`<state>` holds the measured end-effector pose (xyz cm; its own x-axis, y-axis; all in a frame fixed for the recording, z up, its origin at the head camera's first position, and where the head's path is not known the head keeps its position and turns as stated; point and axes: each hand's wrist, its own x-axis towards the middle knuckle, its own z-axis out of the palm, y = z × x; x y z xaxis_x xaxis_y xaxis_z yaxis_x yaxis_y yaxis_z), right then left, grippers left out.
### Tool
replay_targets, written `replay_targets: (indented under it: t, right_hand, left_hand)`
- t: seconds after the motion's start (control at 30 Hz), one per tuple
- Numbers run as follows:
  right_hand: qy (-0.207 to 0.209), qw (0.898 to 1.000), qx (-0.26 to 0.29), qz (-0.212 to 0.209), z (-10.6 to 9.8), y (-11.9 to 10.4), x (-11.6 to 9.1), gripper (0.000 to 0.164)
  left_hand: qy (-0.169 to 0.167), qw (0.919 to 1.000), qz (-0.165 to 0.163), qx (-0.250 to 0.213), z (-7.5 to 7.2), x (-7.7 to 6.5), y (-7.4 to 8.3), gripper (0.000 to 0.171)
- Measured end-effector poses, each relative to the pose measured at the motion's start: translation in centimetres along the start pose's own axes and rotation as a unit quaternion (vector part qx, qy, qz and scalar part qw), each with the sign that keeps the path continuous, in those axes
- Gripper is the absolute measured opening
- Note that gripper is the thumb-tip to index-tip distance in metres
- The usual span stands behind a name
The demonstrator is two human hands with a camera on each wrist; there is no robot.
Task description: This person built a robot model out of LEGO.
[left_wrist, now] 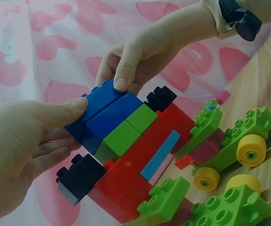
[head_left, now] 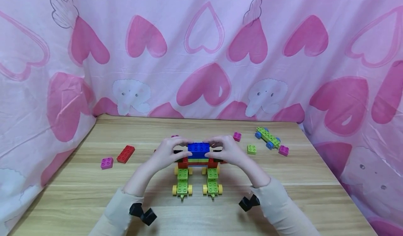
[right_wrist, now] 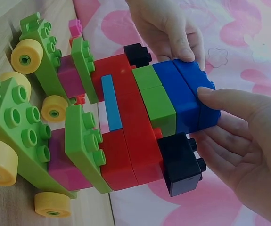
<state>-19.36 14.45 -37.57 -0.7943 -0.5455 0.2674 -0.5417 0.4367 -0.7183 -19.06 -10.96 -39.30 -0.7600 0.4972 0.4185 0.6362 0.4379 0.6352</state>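
A toy figure of stacked building bricks stands on two green wheeled bases (head_left: pixel 182 185) with yellow wheels. Its body is of red bricks (right_wrist: pixel 126 110), with a light-blue strip, and black bricks (left_wrist: pixel 81 174) jut from both sides. Green bricks (right_wrist: pixel 156 96) sit above the red, topped by two layers of blue. My left hand (head_left: pixel 166 154) pinches one end of the upper blue brick (left_wrist: pixel 99 100), thumb on the near face. At its other end my right hand (head_left: pixel 228 150) pinches the same brick. The lower blue brick (right_wrist: pixel 176 96) lies directly beneath, touching it.
To the left lie a red brick (head_left: pixel 126 154) and a pink brick (head_left: pixel 107 163). At the right are a green wheeled base (head_left: pixel 267 137) with blue wheels, a lime brick (head_left: pixel 251 149) and pink bricks (head_left: pixel 283 150). A pink heart-patterned curtain (head_left: pixel 201 61) hangs behind the table.
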Motion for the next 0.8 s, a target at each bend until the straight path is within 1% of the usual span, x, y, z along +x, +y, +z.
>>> replay_targets:
  t: [0.23,0.47,0.67,0.8]
  right_hand:
    - [-0.005,1.0,-0.001,0.011,0.07,-0.14,-0.01,0.036]
    - [-0.007,1.0,0.009,0.017,0.11,-0.21,-0.03,0.036]
    - [-0.005,1.0,0.003,0.022,0.12,-0.23,-0.14,0.037]
    - [-0.001,1.0,-0.005,0.03,0.16,-0.15,-0.3,0.038]
  left_hand:
    - [0.0,1.0,0.002,-0.004,0.13,-0.18,-0.23,0.035]
    - [0.005,0.9996,0.012,-0.025,0.18,-0.23,-0.63,0.034]
    - [0.007,0.9996,0.013,-0.026,0.3,-0.23,-0.74,0.035]
    - [0.014,0.9995,0.02,-0.022,0.5,-0.13,-0.77,0.034]
